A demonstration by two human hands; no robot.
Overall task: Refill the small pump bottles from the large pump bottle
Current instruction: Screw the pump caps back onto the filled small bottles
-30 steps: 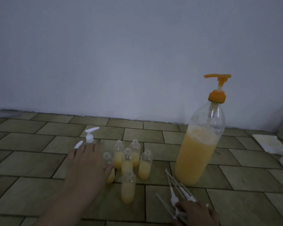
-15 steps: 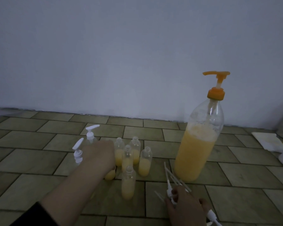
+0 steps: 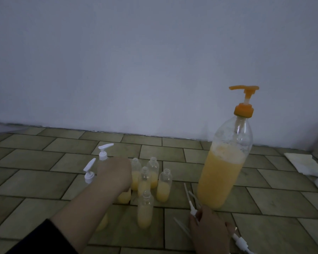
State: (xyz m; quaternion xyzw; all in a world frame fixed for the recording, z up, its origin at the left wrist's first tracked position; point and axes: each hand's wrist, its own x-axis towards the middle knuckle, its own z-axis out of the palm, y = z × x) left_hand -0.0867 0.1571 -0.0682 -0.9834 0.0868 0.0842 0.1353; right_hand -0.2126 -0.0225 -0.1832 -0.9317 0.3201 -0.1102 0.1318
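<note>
The large clear bottle (image 3: 222,173) with an orange pump top stands on the floor at the right, about two thirds full of orange-yellow liquid. Left of it stand several small open-necked bottles (image 3: 163,186), each partly filled with the same liquid. Two small bottles behind my left arm carry white pump tops (image 3: 89,171). My left hand (image 3: 116,173) is closed around one small bottle (image 3: 124,197) in the cluster; only its yellow base shows. My right hand (image 3: 209,230) rests low on the floor, holding white pump heads with long dip tubes (image 3: 190,200).
The floor is olive-green brick-pattern tile and meets a plain pale wall at the back. A folded white cloth (image 3: 305,163) lies at the far right edge, beside a rounded clear object cut off by the frame.
My left hand dropped from hovering flat over the cluster and closed on a small bottle. My right hand shifted slightly on the loose pump heads.
</note>
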